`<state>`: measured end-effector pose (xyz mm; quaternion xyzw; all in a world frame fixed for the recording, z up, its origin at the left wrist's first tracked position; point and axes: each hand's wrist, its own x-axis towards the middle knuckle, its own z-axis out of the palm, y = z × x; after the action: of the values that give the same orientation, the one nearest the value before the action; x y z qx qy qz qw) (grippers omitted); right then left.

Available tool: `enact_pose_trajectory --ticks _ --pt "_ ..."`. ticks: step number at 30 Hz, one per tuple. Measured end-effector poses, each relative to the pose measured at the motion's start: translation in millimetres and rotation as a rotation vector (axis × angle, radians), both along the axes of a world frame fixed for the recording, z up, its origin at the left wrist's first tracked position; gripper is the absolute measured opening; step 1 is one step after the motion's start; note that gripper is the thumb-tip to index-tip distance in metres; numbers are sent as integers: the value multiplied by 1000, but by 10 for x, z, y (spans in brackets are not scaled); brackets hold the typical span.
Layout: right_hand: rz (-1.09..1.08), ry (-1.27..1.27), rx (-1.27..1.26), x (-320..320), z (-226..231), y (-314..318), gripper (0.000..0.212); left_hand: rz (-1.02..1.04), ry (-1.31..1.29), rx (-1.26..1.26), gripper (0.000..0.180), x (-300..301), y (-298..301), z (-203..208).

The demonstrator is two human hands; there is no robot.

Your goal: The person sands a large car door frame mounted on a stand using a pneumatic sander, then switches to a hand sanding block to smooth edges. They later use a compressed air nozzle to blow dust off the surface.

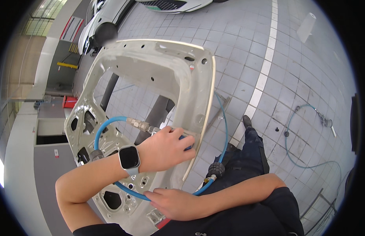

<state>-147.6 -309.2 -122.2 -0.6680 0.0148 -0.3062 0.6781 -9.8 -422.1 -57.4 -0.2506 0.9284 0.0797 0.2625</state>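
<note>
Here's your left hand (166, 148), mid-frame, curled tight over the air tool (188, 148) at the pale car panel's (145, 67) right side; your right hand (174, 203), lower centre, fingers bent, grips the blue hose (132, 192).

The big pale grey car panel (143, 70) in the middle of the frame looks like smooth metal, shinier lower left. The curved blue hose (107, 121) looks like smooth plastic; its silvery joint (136, 124) is shiny metal. Dark trousers (245, 158), right of centre, are matt cloth.
</note>
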Motion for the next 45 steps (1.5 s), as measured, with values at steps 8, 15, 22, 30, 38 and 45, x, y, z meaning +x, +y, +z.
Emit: enact_pose_trajectory --ticks 8,15,22,30,38,45 --pt "-97 20 -29 -182 6 -489 35 71 1 -24 40 -169 -694 -68" --pt "-142 -11 42 -348 15 -1091 35 99 -7 -44 38 -251 -1372 -141" --pt "-160 8 99 -506 -4 -1648 34 109 35 -56 41 -337 -2144 -231" --pt "-135 -12 130 -584 -96 -1962 33 251 91 29 43 -363 -2668 -253" --pt "24 -12 32 -505 -155 -1837 21 188 -8 -1 42 -392 -2113 -186" --pt "398 41 -129 -498 -297 -1652 15 498 83 136 39 -223 -1145 -59"
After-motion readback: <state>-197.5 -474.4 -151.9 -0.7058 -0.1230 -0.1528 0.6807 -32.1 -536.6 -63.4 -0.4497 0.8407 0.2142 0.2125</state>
